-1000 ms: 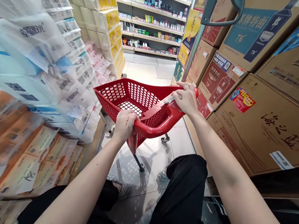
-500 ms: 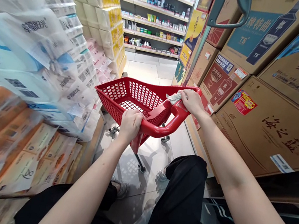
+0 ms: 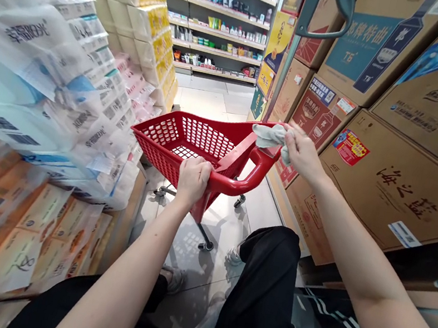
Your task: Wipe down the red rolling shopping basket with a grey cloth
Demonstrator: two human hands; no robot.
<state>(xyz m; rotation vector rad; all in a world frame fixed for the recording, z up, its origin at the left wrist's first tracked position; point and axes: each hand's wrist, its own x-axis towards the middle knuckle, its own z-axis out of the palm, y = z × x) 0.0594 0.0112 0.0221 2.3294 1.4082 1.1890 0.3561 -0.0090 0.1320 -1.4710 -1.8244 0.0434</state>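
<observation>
A red plastic shopping cart [image 3: 242,151] with perforated basket walls and small wheels stands in front of my knees. Its basket holds nothing that I can see. My left hand [image 3: 193,179] is wrapped round the left end of the thick red handle [image 3: 240,185]. At the cart's right side, my right hand [image 3: 300,149] grips a crumpled whitish cloth [image 3: 270,134], which hangs over the right part of the handle and rim. Whether the right fingertips touch the cart itself, I cannot tell.
Tissue packs in plastic [image 3: 86,73] are stacked close on the left. Large cardboard boxes [image 3: 405,185] rise on the right, by a grey-green metal post [image 3: 285,74]. Shelves of small goods [image 3: 225,32] stand beyond the tiled floor [image 3: 222,99].
My right hand has lifted slightly and shifted right off the handle, and more of the cloth shows. My left hand keeps its hold. The view has turned a little to the right.
</observation>
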